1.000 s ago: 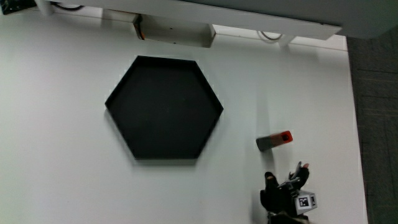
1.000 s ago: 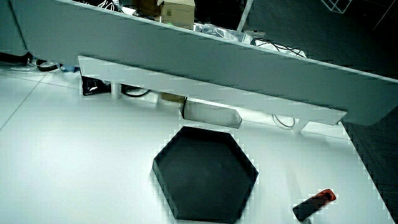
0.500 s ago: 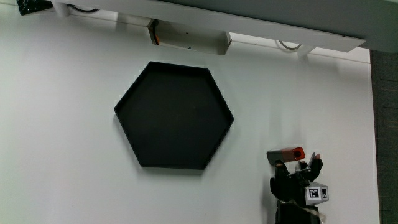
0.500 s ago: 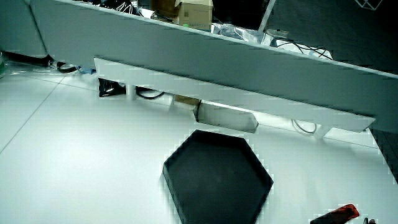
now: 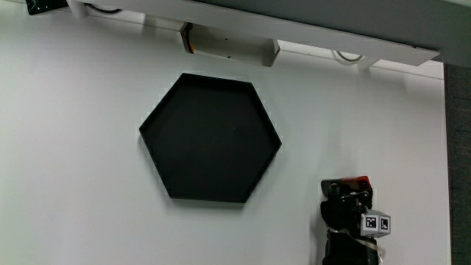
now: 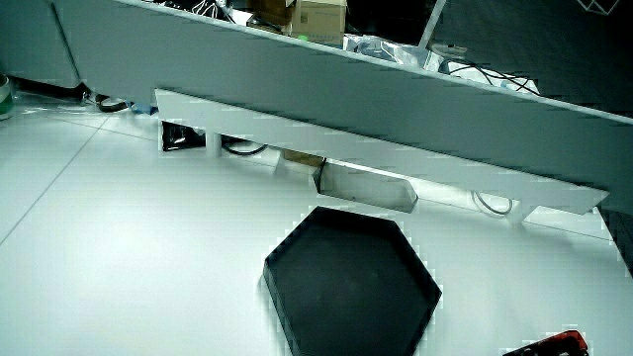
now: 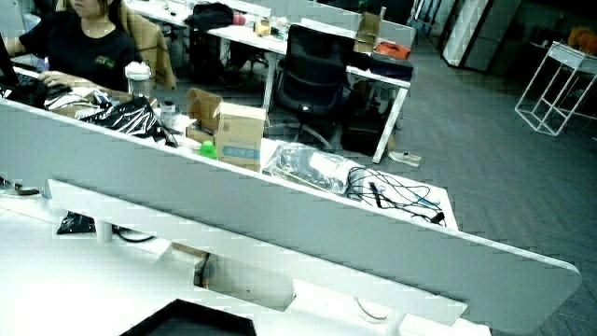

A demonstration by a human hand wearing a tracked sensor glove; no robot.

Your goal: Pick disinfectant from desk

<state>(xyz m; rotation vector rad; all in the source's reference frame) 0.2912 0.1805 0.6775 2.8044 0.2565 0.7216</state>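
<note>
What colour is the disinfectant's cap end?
Red, on the disinfectant under the hand; clearest in the main view.

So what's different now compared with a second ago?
The hand has moved forward onto the disinfectant, which it now covers except for its red end; whether it grips it is unclear. The bottle lies where it was beside the black hexagonal tray, which hasn't moved.

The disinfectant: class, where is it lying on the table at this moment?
In the main view the disinfectant lies on the table, beside the hexagonal tray and nearer the person, with the hand over it.
</note>
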